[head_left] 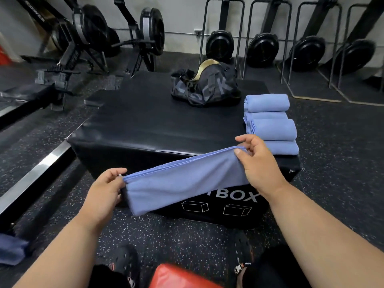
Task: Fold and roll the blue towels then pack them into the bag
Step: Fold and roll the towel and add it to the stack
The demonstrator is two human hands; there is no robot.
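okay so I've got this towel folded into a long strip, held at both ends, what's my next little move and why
Probably lay the towel flat on the black box and start rolling from one end. Your left hand and right hand pinch it in the air, already folded narrow, and the finished towels beside it are rolled.

The large black padded vinyl box [158,121] carries grey-white lettering and two outlined block drawings on its near face. Held over its near edge is a periwinkle-blue folded cloth towel [182,181], plain and unpatterned. On the box's right side lie four rolled towels [270,121] of the same blue. At the box's far side sits a black fabric bag [207,88] with big grey letters and a tan-gold strap. Around the box, the black rubber floor [332,163] is flecked with white. Below the box's near face shows a bright red object [178,277].
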